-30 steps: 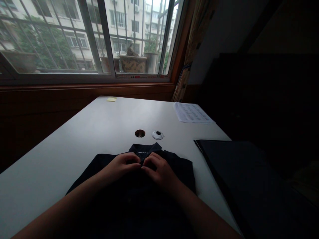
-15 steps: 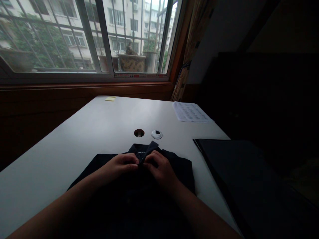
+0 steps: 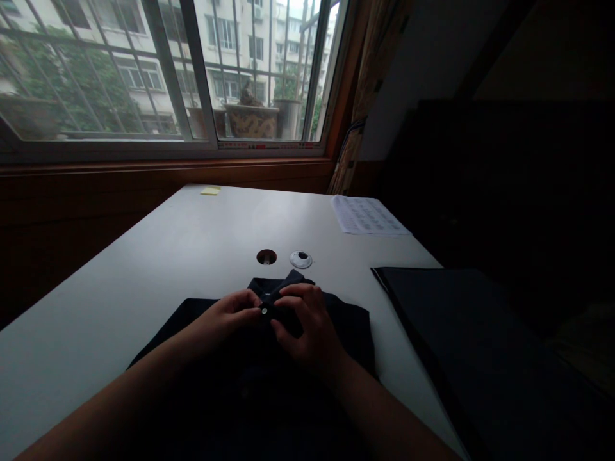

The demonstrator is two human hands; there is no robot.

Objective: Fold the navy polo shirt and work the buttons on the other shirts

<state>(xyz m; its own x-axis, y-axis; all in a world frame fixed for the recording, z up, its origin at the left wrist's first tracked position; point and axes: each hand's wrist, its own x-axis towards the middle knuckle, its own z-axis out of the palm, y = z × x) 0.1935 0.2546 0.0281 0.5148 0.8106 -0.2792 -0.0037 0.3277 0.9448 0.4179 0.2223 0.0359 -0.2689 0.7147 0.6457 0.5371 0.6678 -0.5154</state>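
A dark collared shirt (image 3: 348,314) lies on the white table in front of me, its collar (image 3: 291,280) pointing away. Just below the collar, my left hand (image 3: 235,310) pinches the front edge of the shirt between thumb and fingers. A small pale button (image 3: 264,311) shows right at those fingertips. On the other side of the opening, my right hand (image 3: 307,323) has its thumb and fingers apart, close to the cloth by the collar. The lower part of the shirt is too dark to make out.
The white table (image 3: 158,250) carries a round cable hole (image 3: 266,257) and its loose white cover (image 3: 301,259) beyond the collar. Printed sheets (image 3: 369,215) lie at the back right, a yellow note (image 3: 210,191) at the back left. A dark flat item (image 3: 446,320) covers the right edge.
My right hand's fingers have spread from a pinch and come away from the shirt edge. The pale button now shows at my left fingertips. My left hand has shifted slightly left.
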